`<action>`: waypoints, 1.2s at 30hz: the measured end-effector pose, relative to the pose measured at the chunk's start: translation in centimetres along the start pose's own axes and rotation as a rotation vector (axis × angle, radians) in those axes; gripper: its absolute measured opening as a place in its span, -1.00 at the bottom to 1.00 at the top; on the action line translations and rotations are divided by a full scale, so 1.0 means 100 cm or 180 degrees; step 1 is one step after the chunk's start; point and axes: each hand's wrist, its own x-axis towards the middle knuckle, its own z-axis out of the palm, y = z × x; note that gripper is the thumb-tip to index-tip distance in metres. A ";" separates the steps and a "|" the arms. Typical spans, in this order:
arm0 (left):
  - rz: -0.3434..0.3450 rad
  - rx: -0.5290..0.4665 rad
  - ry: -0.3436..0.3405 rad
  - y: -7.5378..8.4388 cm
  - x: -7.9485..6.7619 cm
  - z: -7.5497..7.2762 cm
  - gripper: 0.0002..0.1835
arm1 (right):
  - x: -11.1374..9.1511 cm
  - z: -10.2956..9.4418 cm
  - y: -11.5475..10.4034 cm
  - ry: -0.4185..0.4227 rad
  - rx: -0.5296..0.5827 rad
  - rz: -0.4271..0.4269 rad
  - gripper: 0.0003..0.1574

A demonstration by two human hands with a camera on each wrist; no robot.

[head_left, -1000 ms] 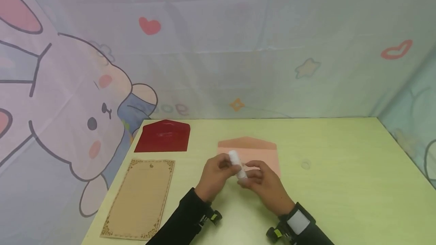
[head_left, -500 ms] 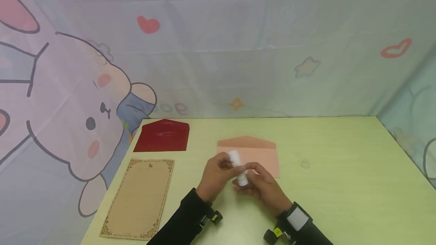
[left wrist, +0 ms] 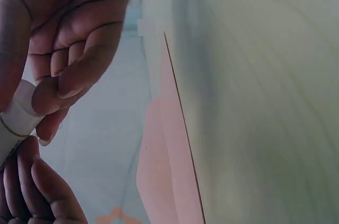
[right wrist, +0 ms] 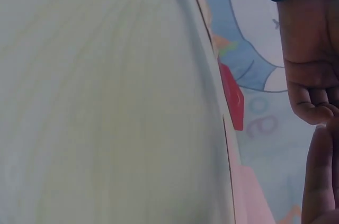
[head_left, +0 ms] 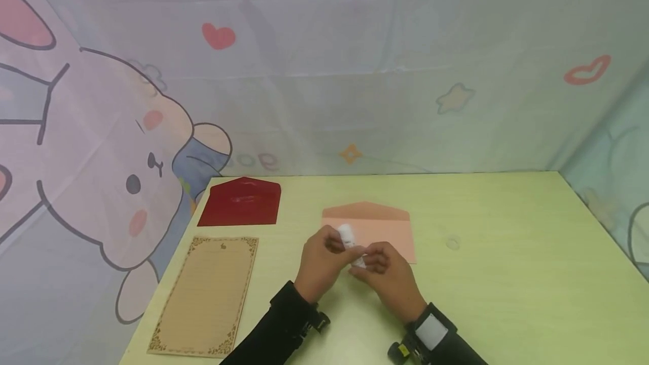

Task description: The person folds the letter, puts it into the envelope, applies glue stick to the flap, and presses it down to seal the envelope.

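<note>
In the head view a white glue stick [head_left: 347, 235] is held tilted above the table, in front of a pink envelope [head_left: 377, 235]. My left hand [head_left: 321, 263] grips its upper part with thumb and curled fingers. At the lower end, my right hand [head_left: 390, 277] pinches it, and the two hands' fingertips nearly meet. The left wrist view has the right hand [left wrist: 79, 38] at the top, its fingertips on one end of the glue stick [left wrist: 18, 121], and the left hand [left wrist: 45, 187] at the bottom. Fingers hide part of the tube.
A dark red envelope [head_left: 240, 204] lies at the table's back left, flap upward. Nearer me is a tan letter sheet [head_left: 205, 297] with an ornate border. The pale yellow-green table [head_left: 507, 275] extends to the right, with a printed cloth [head_left: 324, 72] behind it.
The right hand has shifted slightly left, and its fingers have turned and closed round the lower end of the glue stick. The left hand holds its place; the envelopes and sheet stay put.
</note>
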 end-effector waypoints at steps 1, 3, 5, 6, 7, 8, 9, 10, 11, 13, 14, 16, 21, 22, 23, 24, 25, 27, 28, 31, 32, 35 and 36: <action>-0.0013 -0.0079 -0.0019 0.000 0.001 0.000 -0.61 | 0.001 -0.002 0.001 -0.0087 0.0114 0.0017 -0.39; 0.0001 -0.0234 -0.0083 -0.001 0.002 -0.001 -0.69 | 0.002 -0.005 0.004 -0.0316 0.0425 0.0027 -0.39; 0.0045 -0.0397 -0.0194 -0.003 0.003 -0.001 -0.76 | 0.003 -0.008 0.008 -0.0601 0.0774 -0.0040 -0.44; 0.0062 -0.0452 -0.0268 -0.003 0.003 -0.002 -0.79 | 0.003 -0.010 0.009 -0.0757 0.0954 -0.0098 -0.49; 0.0092 -0.0506 -0.0357 -0.003 0.003 -0.002 -0.78 | 0.003 -0.012 0.011 -0.0888 0.1117 -0.0140 -0.55; 0.0135 -0.0551 -0.0460 -0.003 0.004 -0.003 -0.75 | 0.002 -0.013 0.013 -0.1019 0.1295 -0.0177 -0.62; 0.0174 -0.0585 -0.0562 -0.004 0.004 -0.004 -0.71 | 0.002 -0.015 0.015 -0.1157 0.1469 -0.0193 -0.68; 0.0200 -0.0627 -0.0656 -0.004 0.005 -0.004 -0.67 | 0.002 -0.015 0.016 -0.1280 0.1650 -0.0198 -0.74; 0.0223 -0.0659 -0.0739 -0.004 0.005 -0.005 -0.63 | 0.002 -0.016 0.017 -0.1384 0.1838 -0.0168 -0.80; 0.0230 -0.0721 -0.0830 -0.005 0.005 -0.005 -0.60 | 0.002 -0.016 0.019 -0.1531 0.2129 -0.0086 -0.87; 0.0201 -0.0758 -0.0826 -0.005 0.005 -0.004 -0.60 | 0.002 -0.016 0.018 -0.1561 0.2221 -0.0060 -0.88; 0.0108 -0.0765 -0.0691 -0.006 0.004 -0.003 -0.64 | 0.001 -0.014 0.017 -0.1523 0.2202 -0.0067 -0.86; -0.0044 -0.0617 -0.0188 -0.006 0.002 0.001 -0.71 | -0.004 -0.002 0.007 -0.0904 0.1257 -0.0289 -0.71; -0.0030 -0.0569 -0.0122 -0.006 0.001 0.001 -0.68 | -0.005 0.002 0.005 -0.0736 0.1036 -0.0309 -0.60; -0.0012 -0.0532 -0.0070 -0.006 0.002 0.002 -0.65 | -0.006 0.005 0.002 -0.0554 0.0837 -0.0304 -0.49; 0.0006 -0.0504 -0.0034 -0.006 0.002 0.002 -0.64 | -0.007 0.008 0.000 -0.0384 0.0673 -0.0289 -0.40; 0.0028 -0.0471 -0.0009 -0.006 0.002 0.002 -0.62 | -0.008 0.011 -0.001 -0.0229 0.0547 -0.0265 -0.36; 0.0044 -0.0402 0.0022 -0.006 0.002 0.003 -0.60 | -0.009 0.014 -0.004 0.0047 0.0387 -0.0173 -0.39; 0.0044 -0.0374 0.0030 -0.007 0.002 0.003 -0.60 | -0.009 0.015 -0.004 0.0157 0.0301 -0.0142 -0.41; 0.0014 -0.0339 0.0043 -0.007 0.003 0.003 -0.60 | -0.009 0.016 -0.003 0.0328 0.0188 -0.0057 -0.44; -0.0006 -0.0343 0.0049 -0.007 0.003 0.003 -0.61 | -0.009 0.015 -0.003 0.0349 0.0176 -0.0036 -0.44; -0.0057 -0.0402 0.0066 -0.006 0.004 0.003 -0.63 | -0.007 0.014 -0.002 0.0352 0.0229 0.0034 -0.43; -0.0079 -0.0427 0.0065 -0.006 0.004 0.003 -0.64 | -0.007 0.013 -0.002 0.0341 0.0269 0.0062 -0.43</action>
